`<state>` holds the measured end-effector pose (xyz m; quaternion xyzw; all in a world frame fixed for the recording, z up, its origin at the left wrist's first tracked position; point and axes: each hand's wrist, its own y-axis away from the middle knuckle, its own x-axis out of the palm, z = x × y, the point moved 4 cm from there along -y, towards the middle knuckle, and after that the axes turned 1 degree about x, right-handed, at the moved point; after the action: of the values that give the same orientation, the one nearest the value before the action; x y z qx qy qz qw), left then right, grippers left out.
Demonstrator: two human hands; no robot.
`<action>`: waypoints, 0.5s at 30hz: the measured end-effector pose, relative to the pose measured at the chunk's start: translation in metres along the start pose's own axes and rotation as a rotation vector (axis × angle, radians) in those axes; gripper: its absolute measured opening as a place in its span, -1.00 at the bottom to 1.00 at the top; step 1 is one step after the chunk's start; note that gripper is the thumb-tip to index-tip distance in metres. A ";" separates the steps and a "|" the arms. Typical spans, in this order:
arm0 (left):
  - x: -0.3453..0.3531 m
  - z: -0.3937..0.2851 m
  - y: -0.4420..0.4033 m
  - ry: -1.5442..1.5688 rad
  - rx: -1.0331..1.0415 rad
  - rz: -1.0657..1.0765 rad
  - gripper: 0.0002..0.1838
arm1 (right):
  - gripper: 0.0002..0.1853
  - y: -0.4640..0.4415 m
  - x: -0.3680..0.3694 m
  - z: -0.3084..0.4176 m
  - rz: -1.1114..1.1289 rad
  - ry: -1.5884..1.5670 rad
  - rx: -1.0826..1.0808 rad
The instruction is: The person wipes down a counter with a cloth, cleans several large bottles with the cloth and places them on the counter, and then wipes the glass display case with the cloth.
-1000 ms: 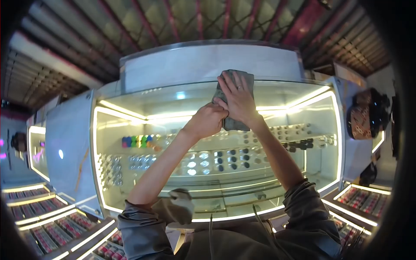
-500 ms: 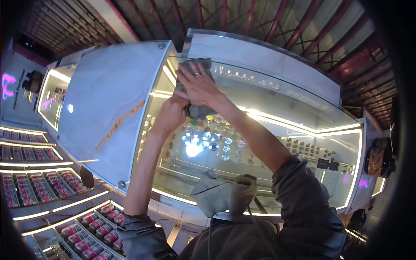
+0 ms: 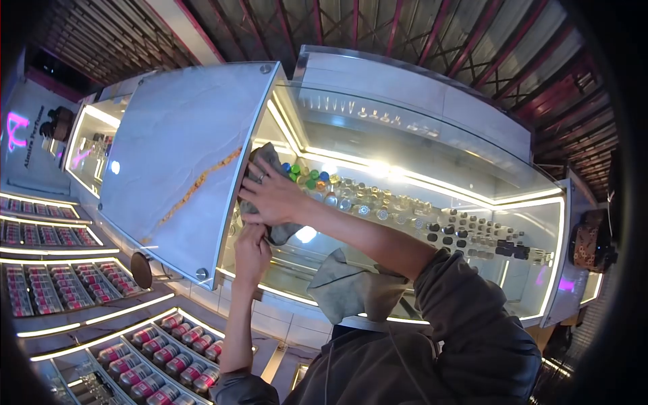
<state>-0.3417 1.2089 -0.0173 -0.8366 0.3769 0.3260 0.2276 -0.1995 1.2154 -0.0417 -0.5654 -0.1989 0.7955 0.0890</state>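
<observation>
My right hand (image 3: 273,197) lies flat with its fingers spread on a dark grey cloth (image 3: 285,231), pressing it onto the glass top of a lit display case (image 3: 472,152). Just below it, my left hand (image 3: 252,255) is closed in a fist against the cloth's near edge and appears to grip it; its fingertips are hidden. Both hands are at the left end of the glass, beside a white marbled counter panel (image 3: 182,145). Under the glass stand rows of small bottles with round caps (image 3: 364,210), some with blue and green tops.
Bottles with pink labels (image 3: 162,354) fill lit shelves at lower left. A round brown disc (image 3: 141,271) juts out beside the counter. Folded grey fabric (image 3: 354,287) hangs before my chest. A slatted metal shutter (image 3: 405,30) runs behind the case.
Both hands and the cloth have moved down and left over the glass, from near the case's back edge towards the marbled panel. More bottles under the glass now show.
</observation>
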 end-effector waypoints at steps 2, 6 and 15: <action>0.000 0.005 0.002 0.133 -0.078 -0.015 -0.74 | -0.35 0.002 -0.002 0.001 0.022 -0.014 0.014; -0.008 -0.002 -0.007 0.391 -0.202 -0.048 -0.73 | -0.39 0.011 0.006 -0.003 -0.002 0.010 0.032; -0.027 -0.021 0.015 0.295 -0.305 0.174 -0.69 | -0.44 0.008 -0.013 -0.010 -0.126 -0.252 0.031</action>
<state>-0.3595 1.1992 0.0146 -0.8644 0.4231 0.2715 0.0120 -0.1855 1.2055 -0.0365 -0.4462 -0.2314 0.8559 0.1217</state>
